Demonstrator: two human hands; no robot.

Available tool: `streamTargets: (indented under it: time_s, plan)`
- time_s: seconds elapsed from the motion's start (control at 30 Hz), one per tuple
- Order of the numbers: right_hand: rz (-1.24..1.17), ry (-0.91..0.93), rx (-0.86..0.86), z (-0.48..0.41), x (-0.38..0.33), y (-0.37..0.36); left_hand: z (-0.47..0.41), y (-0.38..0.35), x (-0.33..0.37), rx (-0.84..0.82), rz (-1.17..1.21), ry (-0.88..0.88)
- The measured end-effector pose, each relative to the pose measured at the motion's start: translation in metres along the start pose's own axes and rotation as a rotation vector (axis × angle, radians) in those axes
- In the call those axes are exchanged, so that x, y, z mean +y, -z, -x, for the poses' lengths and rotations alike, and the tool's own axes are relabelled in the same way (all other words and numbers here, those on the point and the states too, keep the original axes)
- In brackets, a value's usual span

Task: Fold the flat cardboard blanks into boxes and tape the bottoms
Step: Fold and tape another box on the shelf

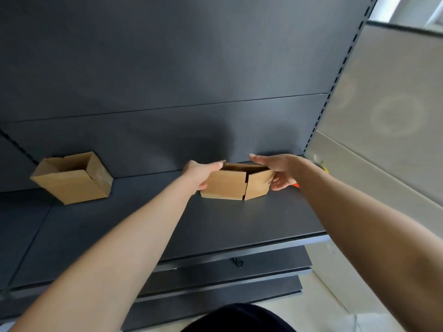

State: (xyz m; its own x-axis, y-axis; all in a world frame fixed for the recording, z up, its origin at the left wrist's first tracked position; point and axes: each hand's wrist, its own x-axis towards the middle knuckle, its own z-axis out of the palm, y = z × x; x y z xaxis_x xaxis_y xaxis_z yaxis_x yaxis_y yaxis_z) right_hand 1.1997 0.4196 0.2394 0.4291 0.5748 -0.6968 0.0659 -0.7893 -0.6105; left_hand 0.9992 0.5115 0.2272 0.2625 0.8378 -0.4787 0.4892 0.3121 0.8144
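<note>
1. Dark grey shelving fills our view: a plain back panel point(191, 68) above, and a flat shelf point(215, 224) where we work.
2. Our cardboard blank point(236, 184) stands on its lower edge at the back of the shelf, near the back panel. It is partly opened into a shallow tube, with a slit between two flaps on the near face.
3. Its long axis runs left to right, so one short end points at each hand and neither hand is nearer.
4. Our left hand point(200, 174) grips the left end, with the thumb hooked over the top edge and the fingers point(202, 185) curled around the corner.
5. Our right hand point(278, 172) holds the right end. It lies along the far top edge, with its fingers point(280, 184) curled under the outer side.
6. We judge the next move to be pressing the two ends toward each other, so the tube squares up before the bottom flaps fold.
7. A finished box point(72, 180) sits open-topped on the shelf, well apart to the left.
8. An orange object point(297, 185) peeks out just behind the right hand. We cannot tell what it is.
</note>
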Motion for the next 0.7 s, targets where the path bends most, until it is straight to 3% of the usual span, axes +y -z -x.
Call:
streamTargets:
  time_s: [0.1, 0.23, 0.5, 0.7]
  plan:
    - [-0.042, 0.058, -0.056, -0.007, 0.005, -0.003, 0.001, -0.01, 0.002, 0.104, 0.031, 0.009]
    - [0.043, 0.094, 0.07, -0.002, 0.006, -0.01, 0.003, -0.018, 0.005, 0.175, 0.043, 0.021]
    - [-0.051, 0.141, 0.298, -0.004, 0.005, -0.017, 0.01, -0.025, 0.009, -0.019, -0.111, -0.045]
    - [-0.132, 0.165, 0.36, -0.003, 0.013, -0.017, 0.006, -0.026, 0.01, -0.053, -0.035, -0.041]
